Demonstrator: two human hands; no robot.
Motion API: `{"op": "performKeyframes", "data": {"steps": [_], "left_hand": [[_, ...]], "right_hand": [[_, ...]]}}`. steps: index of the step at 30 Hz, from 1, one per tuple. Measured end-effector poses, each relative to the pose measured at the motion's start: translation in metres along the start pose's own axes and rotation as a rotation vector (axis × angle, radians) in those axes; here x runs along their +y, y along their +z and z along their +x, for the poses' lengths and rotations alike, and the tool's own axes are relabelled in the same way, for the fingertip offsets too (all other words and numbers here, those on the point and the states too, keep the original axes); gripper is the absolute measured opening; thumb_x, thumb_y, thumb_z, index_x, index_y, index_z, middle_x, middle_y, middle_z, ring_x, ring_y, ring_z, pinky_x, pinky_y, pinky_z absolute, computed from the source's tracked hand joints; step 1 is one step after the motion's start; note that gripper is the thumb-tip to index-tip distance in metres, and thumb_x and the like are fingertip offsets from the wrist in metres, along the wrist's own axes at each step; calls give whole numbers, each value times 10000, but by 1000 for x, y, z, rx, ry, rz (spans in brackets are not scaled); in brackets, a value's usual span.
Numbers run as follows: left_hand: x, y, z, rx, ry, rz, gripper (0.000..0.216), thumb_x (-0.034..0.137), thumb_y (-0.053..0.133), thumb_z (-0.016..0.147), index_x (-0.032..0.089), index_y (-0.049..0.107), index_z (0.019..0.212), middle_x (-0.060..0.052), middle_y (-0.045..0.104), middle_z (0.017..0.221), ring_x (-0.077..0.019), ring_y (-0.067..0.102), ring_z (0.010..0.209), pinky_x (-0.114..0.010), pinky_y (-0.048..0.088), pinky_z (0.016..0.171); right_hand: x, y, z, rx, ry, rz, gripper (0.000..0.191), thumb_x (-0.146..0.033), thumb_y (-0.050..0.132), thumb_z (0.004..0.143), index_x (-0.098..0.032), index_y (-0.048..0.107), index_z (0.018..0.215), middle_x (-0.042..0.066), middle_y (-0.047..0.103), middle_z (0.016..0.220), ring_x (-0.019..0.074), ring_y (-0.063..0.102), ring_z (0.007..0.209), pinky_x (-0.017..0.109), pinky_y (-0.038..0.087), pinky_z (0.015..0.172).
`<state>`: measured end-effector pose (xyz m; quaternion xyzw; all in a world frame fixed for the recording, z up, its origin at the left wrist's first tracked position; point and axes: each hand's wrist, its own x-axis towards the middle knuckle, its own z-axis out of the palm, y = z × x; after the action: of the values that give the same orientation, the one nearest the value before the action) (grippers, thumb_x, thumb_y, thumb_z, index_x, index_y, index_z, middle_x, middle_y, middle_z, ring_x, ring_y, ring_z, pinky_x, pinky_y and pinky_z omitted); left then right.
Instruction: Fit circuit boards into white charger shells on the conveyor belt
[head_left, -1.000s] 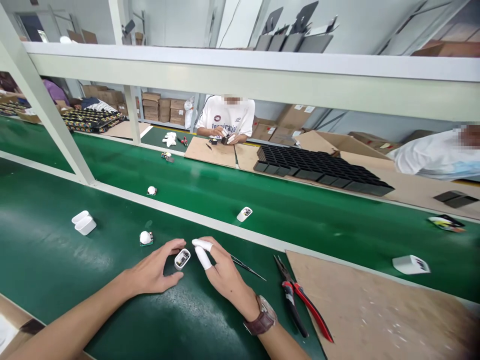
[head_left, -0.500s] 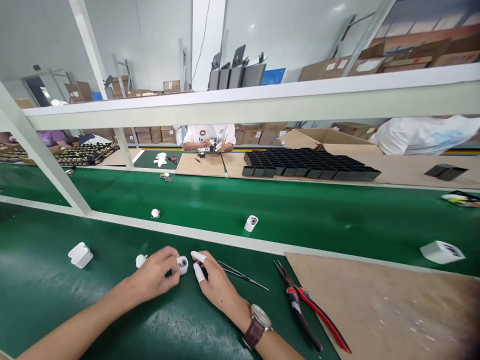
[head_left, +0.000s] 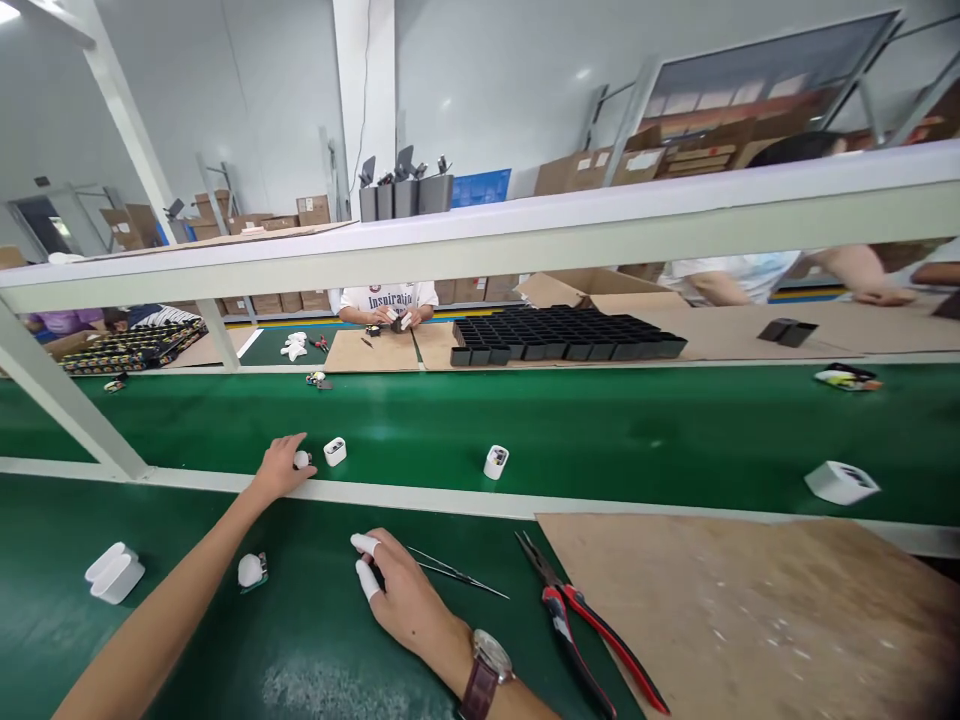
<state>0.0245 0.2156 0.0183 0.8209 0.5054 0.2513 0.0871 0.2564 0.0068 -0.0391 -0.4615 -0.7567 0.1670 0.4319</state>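
My left hand [head_left: 282, 470] reaches over the rail onto the green belt, thumb and fingers apart around a small part with a white round top [head_left: 302, 459]; a firm grip does not show. Just right of it a white plastic housing [head_left: 335, 451] stands on the belt. My right hand [head_left: 409, 595], white cots on thumb and forefinger, rests on the green mat, fingers apart and holding nothing. Beside it lie metal tweezers [head_left: 469, 579] and red-and-black long-nose pliers [head_left: 577, 625]. Left on the mat are another round-topped part [head_left: 252, 571] and two white housings [head_left: 115, 573] side by side.
More white housings [head_left: 496, 462] stand on the belt [head_left: 600, 430]. A pale rail [head_left: 442, 500] divides belt from mat, and a shelf beam [head_left: 480, 245] crosses above. Brown board [head_left: 712, 620] lies at right. Black trays [head_left: 570, 335] and a co-worker [head_left: 388, 305] are across.
My left hand has left the white housing, now on the belt, and moved forward to the round-topped part there. My right hand stays by the tweezers. The view has shifted.
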Motion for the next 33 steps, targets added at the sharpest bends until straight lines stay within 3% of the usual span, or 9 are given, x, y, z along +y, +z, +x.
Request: {"op": "performKeyframes", "data": {"steps": [4,9,12,15,18,22,25,28,33], "left_hand": [[2,-16,-23,-74,-47,7,356,257,719,853,179,699,1200,-72,761,949,-254,732,865,-366,587,826],[49,-9,-88,-192,66,-48,569,347,874,785,233,670,1304,-29,759,992,-239,729,944,-332,590,853],[57,-27,-126,-212,108,-78,714,468,950,710,265,664,1332,-44,759,1064,-279,716,1036,-384,592,914],[28,-76,-163,-68,62,-54,554,547,761,911,250,632,1361,-113,713,1211,-318,665,1145,-473,571,983],[-28,-129,-202,260,-11,286,419,598,591,996,230,715,1154,-130,692,1117,-349,633,1115,-521,558,974],[-90,-163,-246,284,-96,599,568,689,460,983,208,751,898,-153,627,929,-357,617,885,-522,574,806],[-104,-161,-261,265,-93,615,601,663,397,999,200,749,846,-152,616,893,-339,609,816,-514,571,765],[-87,-153,-259,286,-40,495,525,590,424,1026,203,721,831,-161,658,1021,-354,647,947,-494,576,804],[-20,-136,-237,235,85,104,308,394,603,1021,215,563,774,-71,683,1284,-217,707,997,-272,548,680]], "right_hand": [[5,3,2,18,-18,17,376,-131,473,1004,-217,605,1345,103,676,1153,227,717,1018,414,643,930],[15,12,-2,64,-119,-64,404,-222,509,1028,-205,521,1431,124,655,1188,240,724,958,443,675,852],[14,10,-9,20,-177,-152,461,-264,528,1044,-218,466,1499,163,622,1322,289,709,1096,507,666,901],[7,3,-14,-21,-189,-206,474,-289,548,1050,-222,460,1511,167,605,1369,313,664,1223,536,632,988],[-2,1,-9,-58,-139,-238,497,-358,622,1025,-219,494,1485,150,617,1335,315,665,1202,529,624,994],[-20,17,14,-125,-56,-297,543,-445,764,931,-171,593,1367,137,642,1163,325,676,1056,534,623,929],[-32,28,32,-195,-53,-303,266,-343,767,922,-155,695,1095,131,633,1050,307,665,975,517,617,886],[-35,21,36,-291,-135,-250,60,-159,728,892,-193,707,937,95,663,1044,245,676,961,415,626,875],[-33,-20,15,-471,-172,-189,702,68,479,823,-168,537,1482,138,540,1557,257,524,1439,445,513,1172]]}}
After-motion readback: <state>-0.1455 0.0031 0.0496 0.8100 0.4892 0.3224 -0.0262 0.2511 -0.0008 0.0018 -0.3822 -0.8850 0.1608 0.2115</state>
